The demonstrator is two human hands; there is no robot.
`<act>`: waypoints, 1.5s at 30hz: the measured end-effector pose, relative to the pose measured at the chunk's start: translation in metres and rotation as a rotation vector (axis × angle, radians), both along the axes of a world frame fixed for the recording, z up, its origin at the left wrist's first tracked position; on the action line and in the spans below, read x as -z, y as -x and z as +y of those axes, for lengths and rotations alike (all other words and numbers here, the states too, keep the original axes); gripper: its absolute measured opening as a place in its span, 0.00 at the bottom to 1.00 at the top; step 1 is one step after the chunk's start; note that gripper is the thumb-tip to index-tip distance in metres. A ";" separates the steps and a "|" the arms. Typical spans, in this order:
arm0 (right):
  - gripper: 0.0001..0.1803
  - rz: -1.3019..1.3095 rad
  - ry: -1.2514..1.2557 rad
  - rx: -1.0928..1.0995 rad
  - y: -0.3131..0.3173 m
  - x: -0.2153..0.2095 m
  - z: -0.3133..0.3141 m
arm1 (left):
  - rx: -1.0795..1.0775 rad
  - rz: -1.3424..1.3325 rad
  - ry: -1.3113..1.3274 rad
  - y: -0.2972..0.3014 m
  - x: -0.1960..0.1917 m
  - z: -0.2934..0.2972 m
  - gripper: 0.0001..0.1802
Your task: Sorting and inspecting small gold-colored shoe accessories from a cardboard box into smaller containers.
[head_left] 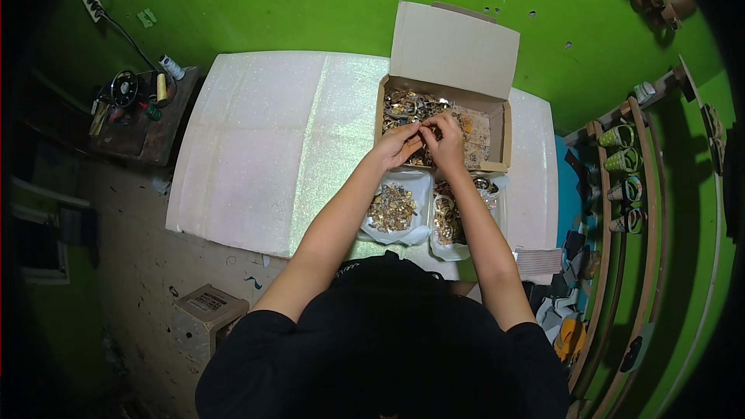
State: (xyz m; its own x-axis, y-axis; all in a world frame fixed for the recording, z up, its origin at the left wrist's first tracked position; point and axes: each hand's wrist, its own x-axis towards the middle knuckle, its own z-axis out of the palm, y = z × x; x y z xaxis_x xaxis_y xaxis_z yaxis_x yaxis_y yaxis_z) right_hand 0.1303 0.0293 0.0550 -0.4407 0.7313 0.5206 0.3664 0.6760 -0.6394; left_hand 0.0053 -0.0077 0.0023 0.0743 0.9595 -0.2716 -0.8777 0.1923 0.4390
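Both hands meet over an open cardboard box (pixel 507 136) that holds a heap of small gold and silver metal pieces (pixel 410 102), perhaps buckles or fittings. The fingers of my left hand (pixel 397 147) are closed in a pinch. Against them, at the fingertips, my right hand (pixel 445 143) pinches too. Whatever sits between the fingers is too small to make out. Nearer to me, a white plastic-lined container (pixel 421 221) carries small gold and silver bits (pixel 393 208). To its right, partly behind my right forearm, a second white container (pixel 450 252) has larger ring-like metal pieces (pixel 445 213).
The raised box lid (pixel 454 46) leans by the green wall. A shiny white cover lies over the table (pixel 248 147). At left stands a sewing machine (pixel 124 89) with thread cones (pixel 171 67). A wooden rack (pixel 644 240) with shoes (pixel 623 161) is at right, a carton (pixel 209 309) on the floor.
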 end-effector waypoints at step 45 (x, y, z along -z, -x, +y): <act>0.07 -0.157 0.134 -0.237 -0.014 -0.026 0.017 | 0.091 0.143 0.014 0.003 -0.007 -0.005 0.16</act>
State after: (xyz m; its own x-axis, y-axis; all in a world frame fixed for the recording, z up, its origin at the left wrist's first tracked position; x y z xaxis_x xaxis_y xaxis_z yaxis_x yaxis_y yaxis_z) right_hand 0.1442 0.0465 0.0813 -0.6742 0.6562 0.3389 0.3102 0.6680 -0.6764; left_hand 0.0023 -0.0129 0.0089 0.1208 0.9465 -0.2992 -0.7851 0.2756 0.5548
